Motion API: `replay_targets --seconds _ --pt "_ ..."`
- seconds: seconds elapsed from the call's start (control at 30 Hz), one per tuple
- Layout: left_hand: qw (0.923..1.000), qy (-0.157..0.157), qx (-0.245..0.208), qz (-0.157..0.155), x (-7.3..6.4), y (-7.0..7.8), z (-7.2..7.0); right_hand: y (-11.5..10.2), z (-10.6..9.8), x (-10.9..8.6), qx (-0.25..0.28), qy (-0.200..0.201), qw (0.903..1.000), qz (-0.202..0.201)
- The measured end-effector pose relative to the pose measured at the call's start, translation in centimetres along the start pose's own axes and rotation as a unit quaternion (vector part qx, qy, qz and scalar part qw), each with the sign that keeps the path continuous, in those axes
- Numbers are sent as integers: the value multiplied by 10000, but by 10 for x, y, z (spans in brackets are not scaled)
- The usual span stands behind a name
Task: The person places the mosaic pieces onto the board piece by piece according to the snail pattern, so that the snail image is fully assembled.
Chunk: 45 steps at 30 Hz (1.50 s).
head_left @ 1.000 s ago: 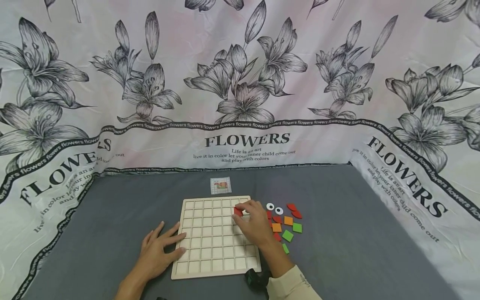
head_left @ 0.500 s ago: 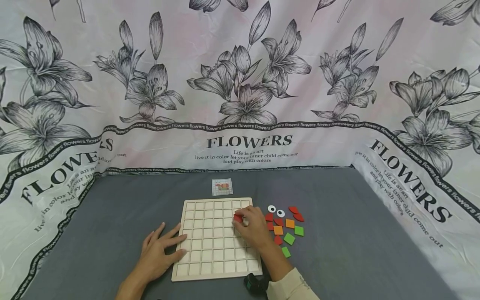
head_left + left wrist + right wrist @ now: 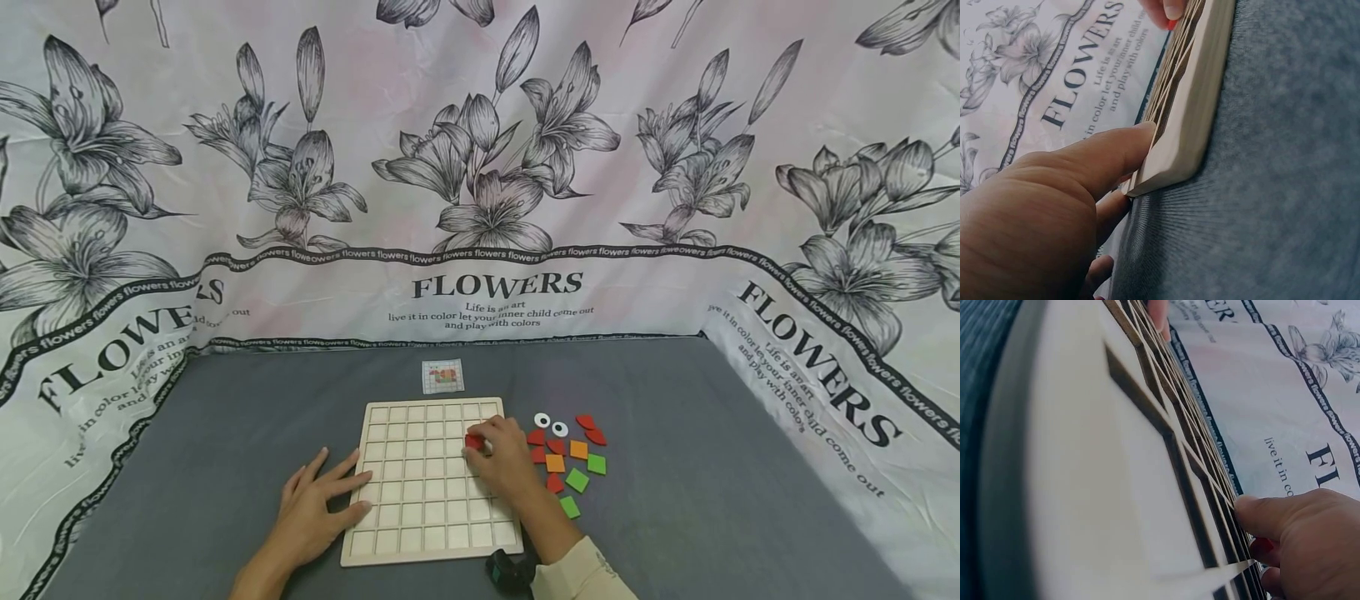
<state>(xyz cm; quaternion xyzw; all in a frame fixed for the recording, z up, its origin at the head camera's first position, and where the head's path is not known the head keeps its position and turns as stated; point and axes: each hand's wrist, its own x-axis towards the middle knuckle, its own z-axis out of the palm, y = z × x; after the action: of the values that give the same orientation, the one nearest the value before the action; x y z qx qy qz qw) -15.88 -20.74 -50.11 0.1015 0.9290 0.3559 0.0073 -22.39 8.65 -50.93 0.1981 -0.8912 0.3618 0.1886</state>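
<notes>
A pale wooden grid board (image 3: 414, 493) lies flat in the middle of the head view. My left hand (image 3: 309, 510) rests at its left edge, fingers spread, thumb and fingertips touching the rim. In the left wrist view that thumb (image 3: 1116, 150) lies against the board's corner. My right hand (image 3: 506, 465) pinches a small red tile (image 3: 473, 441) over the upper right part of the grid. Its exact shape is mostly hidden by the fingers. The right wrist view shows a bit of red (image 3: 1264, 545) below the thumb (image 3: 1272, 515).
Right of the board lie loose pieces: several red ones (image 3: 586, 422), orange squares (image 3: 578, 450), green squares (image 3: 577, 480) and two white eye rings (image 3: 559, 429). A small picture card (image 3: 442, 377) lies behind the board. A black device (image 3: 510, 572) sits at my right wrist.
My right hand has brought the red tile slightly nearer to me across the grid, to a lower position. The left hand stays in place at the board's edge.
</notes>
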Motion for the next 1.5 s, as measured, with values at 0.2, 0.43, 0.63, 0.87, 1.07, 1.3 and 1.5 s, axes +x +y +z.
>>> replay_targets --seconds 0.2,0.43,0.63,0.87,1.07,1.3,1.5 --pt "10000 -57 -2 11 1 0 0 0 0 -1 -66 -53 9999 108" --pt "10000 -72 -55 32 0 -1 -1 1 2 -2 -37 -105 9999 12" --pt "9999 -108 12 -24 -2 -2 -2 0 2 -3 -27 -131 9999 -76" --pt "9999 -133 -46 -48 -4 -2 -3 -3 1 -4 -44 -229 9997 112" --pt "10000 -37 -11 24 -2 -1 -1 -3 -1 -3 -127 -72 9999 68" --pt "9999 -101 -34 21 0 0 -2 -3 -1 -4 -119 40 9997 186" --pt "9999 -142 -33 -4 0 0 -2 -2 0 -3 -106 133 9998 104"
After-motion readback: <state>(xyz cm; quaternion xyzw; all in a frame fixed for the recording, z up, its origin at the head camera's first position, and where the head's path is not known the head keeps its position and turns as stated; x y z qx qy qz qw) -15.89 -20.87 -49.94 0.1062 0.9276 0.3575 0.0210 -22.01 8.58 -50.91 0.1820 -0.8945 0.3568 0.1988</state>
